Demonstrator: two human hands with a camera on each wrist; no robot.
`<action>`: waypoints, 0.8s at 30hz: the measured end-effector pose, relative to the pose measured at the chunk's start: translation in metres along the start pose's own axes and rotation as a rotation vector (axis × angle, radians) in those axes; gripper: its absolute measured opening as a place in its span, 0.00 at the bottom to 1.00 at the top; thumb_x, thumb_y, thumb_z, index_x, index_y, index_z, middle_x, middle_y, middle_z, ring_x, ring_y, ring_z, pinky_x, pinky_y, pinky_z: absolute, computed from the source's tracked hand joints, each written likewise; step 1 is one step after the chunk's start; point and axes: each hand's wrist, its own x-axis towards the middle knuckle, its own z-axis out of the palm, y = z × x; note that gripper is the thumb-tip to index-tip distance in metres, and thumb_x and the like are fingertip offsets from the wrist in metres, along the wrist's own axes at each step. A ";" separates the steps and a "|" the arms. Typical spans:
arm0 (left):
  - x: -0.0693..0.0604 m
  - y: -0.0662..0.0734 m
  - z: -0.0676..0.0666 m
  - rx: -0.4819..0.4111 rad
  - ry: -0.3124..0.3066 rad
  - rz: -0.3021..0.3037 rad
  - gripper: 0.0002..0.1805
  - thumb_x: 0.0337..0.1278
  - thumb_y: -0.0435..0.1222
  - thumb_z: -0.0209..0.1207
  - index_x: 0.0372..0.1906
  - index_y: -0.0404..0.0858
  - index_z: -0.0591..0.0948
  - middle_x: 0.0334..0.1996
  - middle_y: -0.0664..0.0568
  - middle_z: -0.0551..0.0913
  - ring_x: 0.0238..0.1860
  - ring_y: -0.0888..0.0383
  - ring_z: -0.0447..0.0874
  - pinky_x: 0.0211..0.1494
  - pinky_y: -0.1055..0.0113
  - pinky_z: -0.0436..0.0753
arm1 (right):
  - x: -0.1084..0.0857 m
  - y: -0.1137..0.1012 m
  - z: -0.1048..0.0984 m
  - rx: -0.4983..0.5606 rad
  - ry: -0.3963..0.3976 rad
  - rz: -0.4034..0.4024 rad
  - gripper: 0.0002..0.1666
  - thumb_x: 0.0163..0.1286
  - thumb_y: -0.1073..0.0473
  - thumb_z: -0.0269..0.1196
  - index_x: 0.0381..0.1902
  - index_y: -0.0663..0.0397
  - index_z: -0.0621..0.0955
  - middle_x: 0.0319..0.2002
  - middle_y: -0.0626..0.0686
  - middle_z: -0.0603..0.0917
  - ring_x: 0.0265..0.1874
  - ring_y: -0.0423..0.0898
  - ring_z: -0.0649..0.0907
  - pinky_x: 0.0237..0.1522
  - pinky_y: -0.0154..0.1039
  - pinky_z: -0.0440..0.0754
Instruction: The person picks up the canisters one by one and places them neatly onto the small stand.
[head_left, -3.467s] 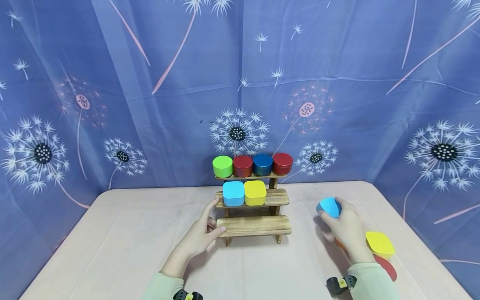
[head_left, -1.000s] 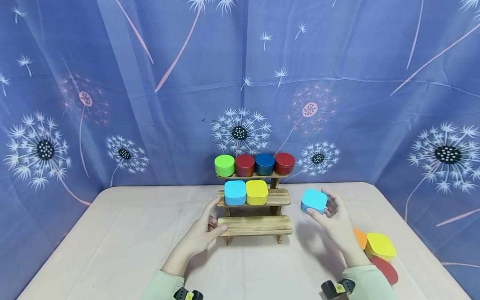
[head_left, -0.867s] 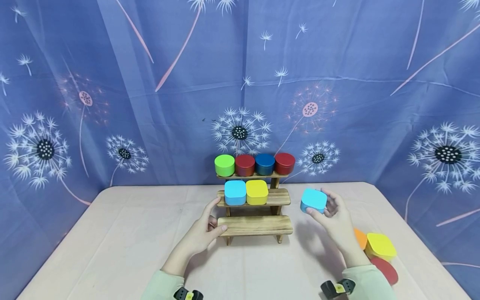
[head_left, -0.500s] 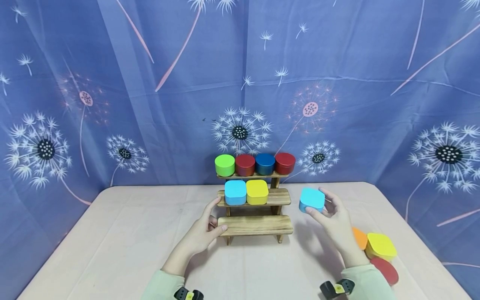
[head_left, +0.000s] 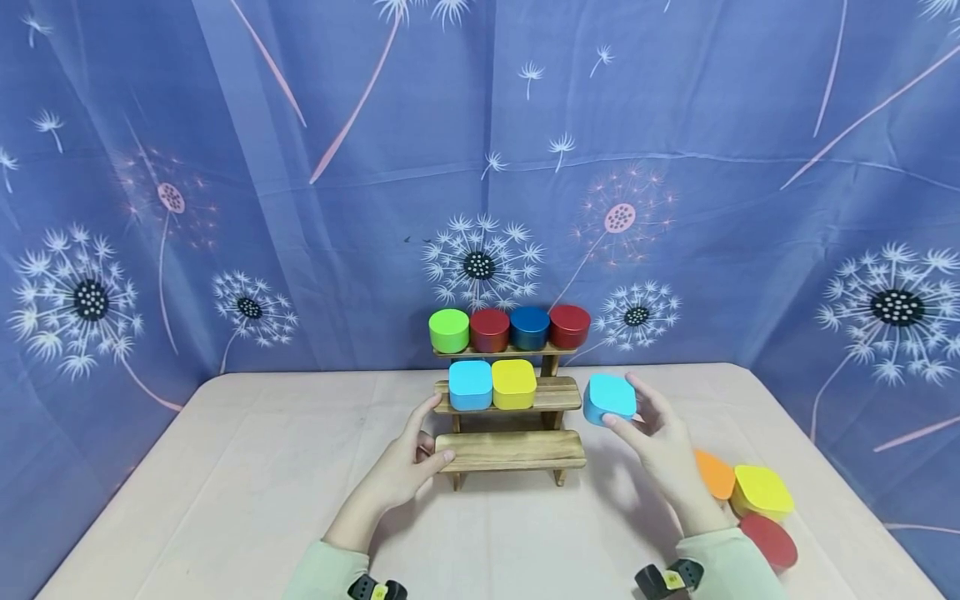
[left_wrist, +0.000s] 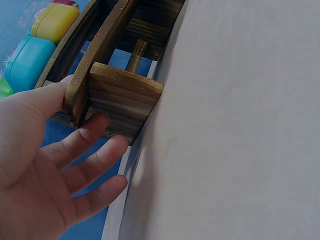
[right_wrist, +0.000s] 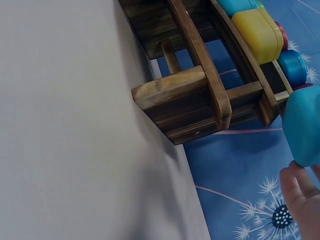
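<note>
A three-step wooden stand (head_left: 510,451) stands mid-table. My left hand (head_left: 390,475) grips its left end, thumb on the lowest shelf; in the left wrist view the other fingers of the hand (left_wrist: 55,165) spread beside the wood. My right hand (head_left: 667,458) pinches a light blue square box (head_left: 610,395) in the air, just right of the middle shelf. That shelf bears another light blue box (head_left: 470,386) and a yellow box (head_left: 513,385). In the right wrist view the held box (right_wrist: 304,125) is at the right edge, fingertips under it.
On the top shelf stand round tins: green (head_left: 449,332), red (head_left: 489,331), dark blue (head_left: 529,329) and red (head_left: 569,327). At the right of the table lie an orange piece (head_left: 715,474), a yellow box (head_left: 762,492) and a red round piece (head_left: 769,540). A blue curtain (head_left: 360,250) hangs behind.
My right hand has picked the light blue box up from the right side and carried it left toward the stand, levelling its top. The left hand stays on the stand.
</note>
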 end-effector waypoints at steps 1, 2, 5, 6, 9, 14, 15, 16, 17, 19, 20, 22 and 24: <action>0.000 0.000 -0.001 0.001 0.001 0.001 0.43 0.60 0.40 0.61 0.73 0.59 0.50 0.31 0.51 0.73 0.29 0.60 0.72 0.34 0.70 0.74 | 0.000 0.000 0.001 -0.003 -0.007 0.001 0.41 0.61 0.68 0.65 0.69 0.63 0.62 0.51 0.36 0.77 0.48 0.27 0.77 0.46 0.23 0.77; 0.000 0.000 -0.001 0.002 0.003 0.002 0.42 0.60 0.40 0.61 0.73 0.59 0.50 0.31 0.51 0.73 0.29 0.60 0.72 0.34 0.70 0.74 | 0.001 -0.001 0.002 -0.005 -0.016 0.001 0.41 0.61 0.68 0.65 0.70 0.63 0.61 0.53 0.39 0.77 0.49 0.26 0.77 0.47 0.22 0.76; -0.001 0.001 -0.003 0.001 0.008 0.001 0.42 0.60 0.40 0.61 0.73 0.59 0.50 0.31 0.50 0.73 0.29 0.60 0.72 0.34 0.70 0.74 | 0.002 -0.002 0.005 -0.002 -0.031 -0.002 0.41 0.61 0.67 0.65 0.70 0.62 0.60 0.58 0.47 0.75 0.51 0.25 0.75 0.48 0.22 0.76; -0.001 0.002 -0.004 0.001 0.009 0.000 0.42 0.60 0.40 0.61 0.73 0.59 0.50 0.31 0.50 0.73 0.29 0.60 0.72 0.34 0.70 0.74 | 0.002 -0.002 0.006 0.000 -0.033 -0.004 0.41 0.62 0.67 0.65 0.70 0.62 0.60 0.58 0.46 0.74 0.52 0.25 0.75 0.49 0.22 0.76; -0.001 0.003 -0.005 0.001 0.014 -0.001 0.42 0.60 0.40 0.61 0.73 0.59 0.50 0.32 0.50 0.73 0.30 0.60 0.72 0.35 0.70 0.74 | 0.004 -0.002 0.009 0.031 -0.033 -0.018 0.41 0.61 0.69 0.64 0.69 0.65 0.59 0.54 0.38 0.77 0.51 0.26 0.76 0.48 0.23 0.76; -0.002 0.001 -0.006 0.006 0.021 0.005 0.42 0.60 0.40 0.61 0.73 0.59 0.50 0.31 0.50 0.74 0.30 0.60 0.73 0.34 0.70 0.75 | 0.006 -0.001 0.013 0.035 -0.020 -0.033 0.40 0.59 0.70 0.65 0.67 0.67 0.60 0.49 0.28 0.77 0.49 0.26 0.77 0.48 0.22 0.76; -0.001 0.001 -0.006 0.005 0.019 0.008 0.42 0.60 0.41 0.61 0.73 0.59 0.50 0.31 0.50 0.75 0.30 0.60 0.73 0.34 0.70 0.75 | 0.006 -0.001 0.013 0.030 -0.017 -0.038 0.40 0.59 0.71 0.65 0.66 0.67 0.61 0.49 0.28 0.77 0.49 0.26 0.77 0.48 0.21 0.75; -0.001 0.000 -0.005 0.007 0.016 0.014 0.42 0.60 0.41 0.60 0.73 0.59 0.49 0.32 0.50 0.75 0.30 0.60 0.73 0.34 0.70 0.75 | 0.006 0.000 0.013 0.033 -0.016 -0.044 0.40 0.58 0.71 0.65 0.66 0.68 0.61 0.49 0.29 0.77 0.49 0.26 0.77 0.48 0.21 0.75; -0.001 -0.001 -0.005 0.006 0.011 0.017 0.42 0.60 0.42 0.60 0.73 0.59 0.49 0.32 0.50 0.75 0.30 0.60 0.73 0.34 0.70 0.75 | 0.005 0.000 0.013 0.035 -0.014 -0.053 0.40 0.58 0.73 0.65 0.65 0.69 0.61 0.49 0.30 0.77 0.49 0.26 0.77 0.47 0.21 0.75; -0.001 -0.002 -0.003 0.003 -0.004 0.021 0.42 0.61 0.43 0.60 0.73 0.60 0.48 0.32 0.50 0.75 0.30 0.60 0.73 0.34 0.70 0.75 | 0.004 0.002 0.013 0.046 -0.007 -0.076 0.39 0.56 0.75 0.64 0.64 0.71 0.61 0.50 0.31 0.77 0.48 0.26 0.77 0.47 0.20 0.75; -0.001 -0.002 -0.002 0.002 -0.010 0.022 0.42 0.61 0.43 0.59 0.73 0.60 0.48 0.32 0.50 0.74 0.30 0.60 0.73 0.34 0.70 0.75 | 0.004 0.002 0.013 0.050 -0.003 -0.090 0.39 0.56 0.77 0.64 0.64 0.72 0.61 0.50 0.31 0.77 0.48 0.26 0.77 0.46 0.20 0.75; 0.000 -0.003 -0.001 0.000 -0.017 0.023 0.42 0.61 0.43 0.59 0.73 0.60 0.48 0.32 0.50 0.74 0.30 0.59 0.73 0.34 0.70 0.75 | 0.002 0.003 0.013 0.062 -0.001 -0.113 0.39 0.55 0.79 0.63 0.63 0.74 0.61 0.49 0.32 0.77 0.48 0.26 0.77 0.46 0.20 0.76; 0.000 -0.003 -0.001 -0.002 -0.018 0.020 0.42 0.61 0.44 0.59 0.73 0.60 0.48 0.32 0.50 0.73 0.31 0.59 0.72 0.34 0.70 0.74 | 0.002 0.002 0.013 0.061 -0.001 -0.126 0.39 0.54 0.79 0.63 0.63 0.74 0.61 0.48 0.32 0.77 0.47 0.26 0.77 0.45 0.20 0.76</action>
